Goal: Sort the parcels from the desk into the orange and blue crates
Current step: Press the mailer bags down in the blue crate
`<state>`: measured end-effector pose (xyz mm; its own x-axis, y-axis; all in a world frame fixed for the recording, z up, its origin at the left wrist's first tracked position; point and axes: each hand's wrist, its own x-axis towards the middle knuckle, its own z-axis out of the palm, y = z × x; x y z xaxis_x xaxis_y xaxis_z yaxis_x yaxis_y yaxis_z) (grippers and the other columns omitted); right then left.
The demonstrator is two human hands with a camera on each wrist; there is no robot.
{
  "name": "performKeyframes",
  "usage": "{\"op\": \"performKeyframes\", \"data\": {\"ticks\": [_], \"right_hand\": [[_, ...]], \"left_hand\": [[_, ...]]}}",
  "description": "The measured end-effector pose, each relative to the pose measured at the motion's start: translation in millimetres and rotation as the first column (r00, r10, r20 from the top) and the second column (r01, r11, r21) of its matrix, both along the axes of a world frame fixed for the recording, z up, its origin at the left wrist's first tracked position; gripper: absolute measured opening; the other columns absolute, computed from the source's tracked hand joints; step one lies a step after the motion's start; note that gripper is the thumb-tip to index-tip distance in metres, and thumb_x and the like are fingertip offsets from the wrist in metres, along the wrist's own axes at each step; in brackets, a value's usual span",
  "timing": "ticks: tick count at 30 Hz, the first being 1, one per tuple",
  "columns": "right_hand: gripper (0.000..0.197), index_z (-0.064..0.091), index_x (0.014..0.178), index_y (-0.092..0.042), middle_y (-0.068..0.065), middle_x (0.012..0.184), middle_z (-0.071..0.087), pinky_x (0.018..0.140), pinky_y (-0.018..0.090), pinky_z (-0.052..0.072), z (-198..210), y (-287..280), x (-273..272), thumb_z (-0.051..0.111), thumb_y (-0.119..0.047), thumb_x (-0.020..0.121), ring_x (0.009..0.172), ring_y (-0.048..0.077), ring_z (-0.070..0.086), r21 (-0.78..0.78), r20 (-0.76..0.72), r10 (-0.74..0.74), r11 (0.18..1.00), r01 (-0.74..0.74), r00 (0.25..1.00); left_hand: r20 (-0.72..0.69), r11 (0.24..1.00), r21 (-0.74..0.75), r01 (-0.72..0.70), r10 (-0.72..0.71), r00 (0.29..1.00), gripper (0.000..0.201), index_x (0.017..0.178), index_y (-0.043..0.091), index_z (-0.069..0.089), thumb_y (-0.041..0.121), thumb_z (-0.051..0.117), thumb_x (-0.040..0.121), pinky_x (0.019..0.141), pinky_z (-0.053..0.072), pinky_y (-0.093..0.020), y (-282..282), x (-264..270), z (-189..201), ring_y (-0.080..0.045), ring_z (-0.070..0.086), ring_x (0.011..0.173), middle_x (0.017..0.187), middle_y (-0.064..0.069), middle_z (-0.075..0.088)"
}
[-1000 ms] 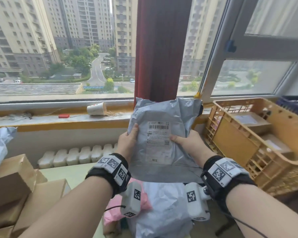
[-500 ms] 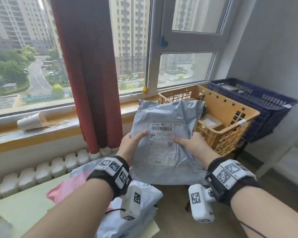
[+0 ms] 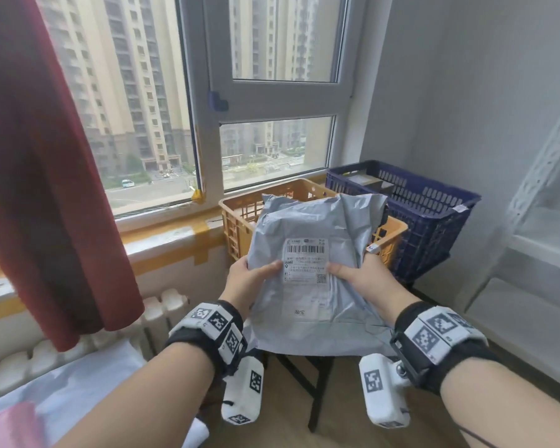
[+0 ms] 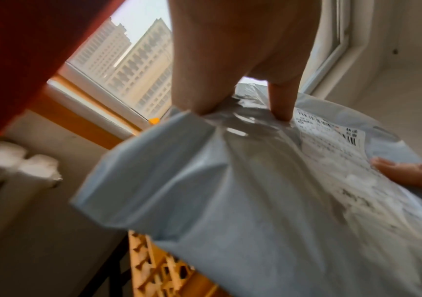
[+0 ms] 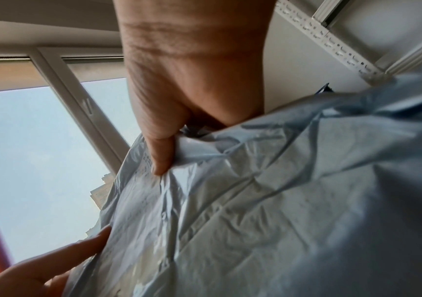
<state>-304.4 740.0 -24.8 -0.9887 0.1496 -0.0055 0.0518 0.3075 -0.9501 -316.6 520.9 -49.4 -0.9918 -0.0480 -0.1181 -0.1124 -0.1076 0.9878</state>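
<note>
Both hands hold the grey parcel [image 3: 307, 279] upright, label facing the person, likely to read it before choosing. The left hand [image 3: 249, 281] and right hand [image 3: 358, 276] each clamp a side, thumbs on the front. It hangs above the orange crate [image 3: 236, 218]; the blue crate [image 3: 434, 205] stands far right.

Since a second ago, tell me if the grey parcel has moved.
Yes. The grey parcel, held by the left hand and right hand, has swung rightward from the red curtain to in front of the orange crate.

Black wrist straps [image 3: 207, 337] carry white square-coded marker blocks and dangling white camera pods [image 3: 242, 394].
</note>
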Motion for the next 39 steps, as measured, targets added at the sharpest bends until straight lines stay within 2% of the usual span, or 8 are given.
{"op": "performKeyframes", "data": {"ticks": [6, 9, 12, 14, 18, 22, 31, 39], "right_hand": [[0.048, 0.053, 0.115, -0.004, 0.003, 0.117, 0.062, 0.097, 0.036, 0.046, 6.0, 94.4, -34.0, 0.080, -0.026, 0.082, 0.108, 0.021, 0.058, 0.031, 0.001, -0.051, 0.998, 0.051, 0.999], [0.065, 0.055, 0.123, 0.001, 0.007, 0.121, 0.064, 0.102, 0.044, 0.048, 7.8, 133.1, -49.4, 0.084, -0.034, 0.076, 0.110, 0.024, 0.061, 0.047, -0.001, -0.089, 0.995, 0.089, 0.996], [0.103, 0.056, 0.129, -0.005, 0.006, 0.123, 0.066, 0.100, 0.045, 0.051, 11.9, 167.3, -60.9, 0.086, -0.065, 0.051, 0.111, 0.024, 0.063, 0.078, -0.048, -0.117, 0.990, 0.120, 0.992], [0.107, 0.051, 0.135, -0.007, 0.004, 0.129, 0.061, 0.101, 0.047, 0.049, 17.3, 188.8, -66.6, 0.080, -0.071, 0.054, 0.117, 0.025, 0.059, 0.117, -0.093, -0.167, 0.977, 0.178, 0.982], [0.069, 0.051, 0.125, -0.015, -0.007, 0.103, 0.060, 0.095, 0.042, 0.050, 24.2, 236.1, -82.6, 0.070, -0.061, 0.077, 0.111, 0.023, 0.060, -0.006, -0.186, -0.359, 0.931, 0.365, 0.914], [0.069, 0.040, 0.141, -0.009, 0.004, 0.120, 0.054, 0.086, 0.031, 0.040, 24.3, 271.6, -102.5, 0.063, -0.050, 0.090, 0.103, 0.017, 0.052, -0.159, -0.174, -0.464, 0.884, 0.440, 0.869], [0.078, 0.031, 0.149, -0.012, 0.010, 0.146, 0.044, 0.090, 0.032, 0.036, 30.9, 337.8, -167.3, 0.064, -0.051, 0.089, 0.125, 0.025, 0.048, -0.126, -0.191, -0.530, 0.848, 0.515, 0.826], [0.074, 0.038, 0.140, -0.009, 0.008, 0.129, 0.053, 0.085, 0.033, 0.051, 41.5, 388.1, -275.1, 0.077, -0.037, 0.084, 0.103, 0.017, 0.054, -0.344, -0.125, -0.612, 0.765, 0.545, 0.781]], "left_hand": [[-0.017, 1.000, 0.006, 0.027, -0.027, 1.000, 0.032, 0.108, 0.013, 0.066, 0.020, 0.078, 0.079, 0.073, 0.060, -0.038, 98.3, -37.2, 6.4, -0.023, 0.073, 0.083, 0.093, -0.005, 0.075], [-0.032, 1.000, 0.013, 0.028, -0.028, 0.999, 0.033, 0.109, 0.015, 0.066, 0.019, 0.078, 0.078, 0.073, 0.060, -0.037, 139.4, -53.8, 11.9, -0.021, 0.073, 0.083, 0.094, -0.004, 0.075], [-0.044, 0.999, 0.022, 0.028, -0.027, 0.999, 0.034, 0.109, 0.014, 0.067, 0.018, 0.079, 0.078, 0.074, 0.060, -0.038, 173.8, -71.5, 19.4, -0.022, 0.073, 0.083, 0.094, -0.004, 0.075], [-0.059, 0.999, 0.036, 0.025, -0.023, 0.998, 0.031, 0.107, 0.014, 0.067, 0.016, 0.078, 0.078, 0.072, 0.060, -0.038, 194.2, -84.7, 28.0, -0.023, 0.073, 0.083, 0.094, -0.006, 0.075], [-0.071, 0.996, 0.089, -0.020, 0.026, 0.997, 0.029, 0.104, 0.018, 0.064, 0.016, 0.078, 0.079, 0.076, 0.060, -0.043, 229.6, -117.5, 49.6, -0.025, 0.072, 0.084, 0.096, -0.007, 0.073], [-0.124, 0.992, 0.119, -0.042, 0.057, 0.991, 0.033, 0.107, 0.017, 0.063, 0.020, 0.078, 0.078, 0.076, 0.060, -0.046, 264.3, -156.1, 66.0, -0.025, 0.072, 0.084, 0.096, -0.006, 0.073], [-0.170, 0.979, 0.200, -0.044, 0.079, 0.982, 0.039, 0.112, 0.013, 0.065, 0.020, 0.078, 0.075, 0.079, 0.059, -0.048, 342.8, -259.9, 74.5, -0.026, 0.072, 0.086, 0.097, -0.008, 0.073], [-0.139, 0.968, 0.238, -0.079, 0.114, 0.984, 0.042, 0.112, 0.006, 0.063, 0.019, 0.079, 0.076, 0.080, 0.059, -0.048, 395.8, -367.8, 78.3, -0.030, 0.071, 0.088, 0.102, -0.013, 0.071]]}}
